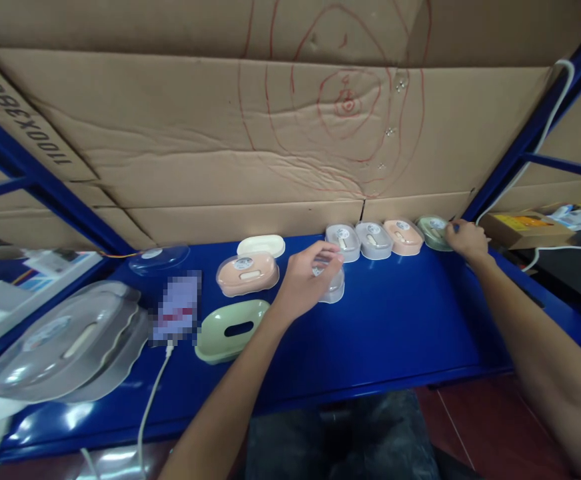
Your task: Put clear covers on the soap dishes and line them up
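My left hand is curled over a grey soap box with a clear lid, and covers much of it. At the right end of the back row, my right hand has its fingers closed at the edge of a green soap box. In that row, left of the green one, stand a peach soap box and two grey ones, the nearer and the farther. A lidded peach soap box and an open green tray with an oval slot lie left of my left hand.
A cream oval insert and a clear lid lie by the cardboard wall. Stacked grey soap boxes, a blurred phone-like rectangle and its white cable occupy the left. Blue posts frame the table; a cardboard box stands right.
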### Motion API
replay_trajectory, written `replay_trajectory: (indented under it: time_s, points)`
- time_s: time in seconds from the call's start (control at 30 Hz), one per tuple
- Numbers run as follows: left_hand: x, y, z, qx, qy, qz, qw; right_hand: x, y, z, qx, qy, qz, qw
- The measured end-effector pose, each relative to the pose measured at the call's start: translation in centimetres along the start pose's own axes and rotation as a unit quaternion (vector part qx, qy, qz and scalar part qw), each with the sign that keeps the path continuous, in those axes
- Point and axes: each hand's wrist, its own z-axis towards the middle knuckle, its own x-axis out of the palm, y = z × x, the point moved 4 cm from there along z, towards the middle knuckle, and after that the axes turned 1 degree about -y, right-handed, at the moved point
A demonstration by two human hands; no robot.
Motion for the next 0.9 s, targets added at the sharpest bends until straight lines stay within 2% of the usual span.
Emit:
replay_trajectory:
  time_s: [0.07,0.13,0.27,0.37,0.63,0.9]
  points:
    - [0.0,-0.1,-0.1,0.001,0.005,0.013,1.000,0.3,-0.1,-0.5,0.053,0.024,-0.057,0.997]
    - [0.0,-0.3,-0.2,0.001,0.012,0.029,1.000,0.8,0.3,-0.9,0.071,0.061,-0.098,0.991]
    - [0.0,-0.4,-0.3,0.011,0.017,0.052,0.998,1.9,1.2,-1.1,0.028,0.135,-0.127,0.982]
    - [0.0,-0.5,-0.3,0.022,0.016,0.054,0.998,2.2,0.9,-0.6,-0.005,0.166,-0.141,0.976]
    - [0.0,-0.7,-0.3,0.011,0.015,0.063,0.998,1.7,-0.2,-0.1,-0.067,0.177,-0.168,0.967]
    - [-0.1,-0.9,-0.2,0.003,0.019,0.045,0.999,0.1,-0.3,-2.1,-0.092,0.193,-0.187,0.959]
